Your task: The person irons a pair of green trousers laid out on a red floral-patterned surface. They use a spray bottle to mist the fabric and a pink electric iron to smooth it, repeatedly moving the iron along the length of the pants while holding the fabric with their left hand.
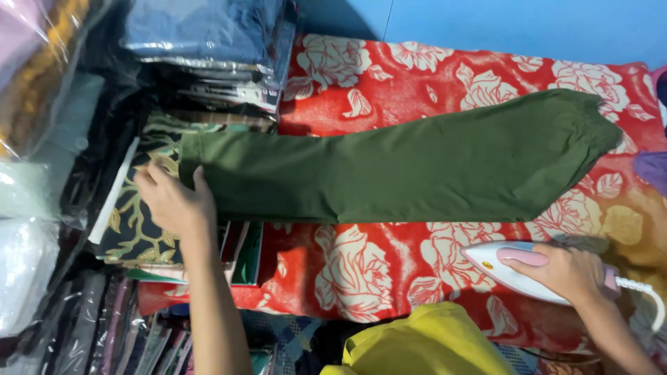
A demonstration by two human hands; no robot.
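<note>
Green trousers (417, 163) lie flat and stretched across the red flowered blanket (361, 271), hem end at the blanket's left edge, waist end near its right edge. The hem overhangs onto a stack of folded patterned cloth (135, 222) beside the blanket.

Left hand (174, 201): fingers curled over the hem end, pinching the fabric and holding it taut. Right hand (566, 271): closed around the pink handle of a white iron (514, 267), which rests on the blanket near its front edge, just off the trousers, nose pointing left. Cord (643, 295) trails off toward the right corner.

Judgement: to press well, keep the hem pulled straight so the leg lies without folds, and run the iron along the leg's length. Mind the cord so it does not drag across the cloth, and keep the holding fingers clear of the iron's path.

Bagged folded clothes (208, 42) are stacked at the back left.
</note>
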